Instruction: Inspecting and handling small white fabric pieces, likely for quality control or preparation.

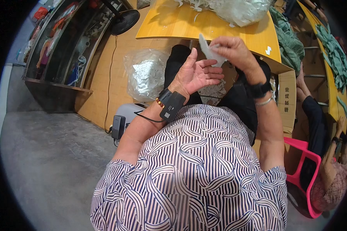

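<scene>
My right hand [235, 54] is raised just past the near edge of the yellow table [165, 25]. Its thumb and fingers pinch a thin, whitish, translucent piece [207, 49] with a curved pointed end. Just left of it, my left hand [198, 75] is turned palm up with the fingers stretched out and the thumb raised. The lower end of the whitish piece hangs behind the left fingers, and whether they touch it I cannot tell. White scraps [214, 90] lie below, between my knees.
On the table sits a clear bag of white pieces [243, 11]. Another clear bag [144, 75] stands on the floor at left, near a black cable [111, 77]. To my right are a cardboard box [287, 94], a pink chair [316, 158], green cloth [285, 46] and another person.
</scene>
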### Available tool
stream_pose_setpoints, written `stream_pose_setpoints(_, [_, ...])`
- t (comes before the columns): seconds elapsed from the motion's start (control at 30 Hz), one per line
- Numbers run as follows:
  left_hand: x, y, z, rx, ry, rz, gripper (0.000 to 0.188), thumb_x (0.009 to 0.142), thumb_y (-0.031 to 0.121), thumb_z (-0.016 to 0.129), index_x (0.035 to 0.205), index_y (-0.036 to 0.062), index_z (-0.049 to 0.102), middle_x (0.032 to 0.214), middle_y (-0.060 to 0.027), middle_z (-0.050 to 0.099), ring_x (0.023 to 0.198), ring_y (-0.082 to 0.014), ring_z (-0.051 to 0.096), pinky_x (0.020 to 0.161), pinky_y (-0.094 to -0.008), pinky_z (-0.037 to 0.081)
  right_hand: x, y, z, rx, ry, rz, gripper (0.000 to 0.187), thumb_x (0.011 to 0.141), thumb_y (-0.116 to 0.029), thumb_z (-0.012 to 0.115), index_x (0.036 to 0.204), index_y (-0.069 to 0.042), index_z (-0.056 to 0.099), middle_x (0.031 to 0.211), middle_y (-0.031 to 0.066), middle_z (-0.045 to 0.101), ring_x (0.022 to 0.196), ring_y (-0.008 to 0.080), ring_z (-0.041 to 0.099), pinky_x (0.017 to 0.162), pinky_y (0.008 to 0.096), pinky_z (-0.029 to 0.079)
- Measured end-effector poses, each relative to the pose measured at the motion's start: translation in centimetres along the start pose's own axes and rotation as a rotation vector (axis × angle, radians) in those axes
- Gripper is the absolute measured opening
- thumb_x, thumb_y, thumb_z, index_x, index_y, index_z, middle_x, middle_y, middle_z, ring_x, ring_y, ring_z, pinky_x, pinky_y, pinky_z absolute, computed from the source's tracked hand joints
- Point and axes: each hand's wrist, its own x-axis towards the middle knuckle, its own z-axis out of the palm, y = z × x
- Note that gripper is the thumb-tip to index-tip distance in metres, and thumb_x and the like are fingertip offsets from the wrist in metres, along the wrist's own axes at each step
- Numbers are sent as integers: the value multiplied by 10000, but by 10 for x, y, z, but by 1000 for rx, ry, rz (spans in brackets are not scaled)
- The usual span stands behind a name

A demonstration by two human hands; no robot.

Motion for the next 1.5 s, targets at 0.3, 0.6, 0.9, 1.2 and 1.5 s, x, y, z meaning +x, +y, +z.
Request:
stream_pose_setpoints(0.3, [-5, -4, -14, -202, 89, 215, 343, 849, 156, 515, 1133, -31, 471, 1099, -147, 552, 1015, -261, 541, 898, -391, 424, -50, -23, 64, -797, 21, -434, 51, 658, -119, 583, 695, -99, 556, 766, 16, 512, 813, 216, 488, 710, 343, 382])
stream_pose_setpoints(0.6, [-18, 0, 2, 217, 202, 398, 328, 761, 30, 587, 1079, -17, 523, 1016, -101, 592, 912, -197, 582, 840, -322, 450, -69, 14, 35, 329, 188, 381, 237, 772, -183, 636, 920, -2, 599, 749, 24, 597, 667, 112, 544, 585, 237, 432])
stream_pose_setpoints(0.9, [-18, -6, 16, 344, 197, 363, 351, 733, 28, 595, 1072, -28, 522, 1013, -102, 595, 926, -203, 577, 846, -326, 444, -50, 13, 35, 648, 342, 264, 190, 759, -143, 656, 906, -36, 602, 764, -5, 594, 650, 54, 528, 567, 179, 430])
stream_pose_setpoints(1.2, [-29, -1, 11, 256, 168, 405, 489, 694, -25, 571, 1171, -13, 462, 1084, -112, 563, 978, -207, 555, 869, -324, 432, -49, 12, 36, 655, 312, 277, 155, 729, -78, 666, 864, -43, 598, 756, 0, 596, 640, 63, 534, 562, 192, 443])
stream_pose_setpoints(1.5, [-61, 8, -11, 154, 153, 481, 530, 677, -85, 522, 1196, 0, 454, 1080, -102, 570, 972, -199, 562, 868, -313, 436, -38, 1, 46, 498, 200, 403, 126, 744, -74, 635, 856, -46, 585, 705, -9, 569, 589, 67, 515, 540, 187, 405])
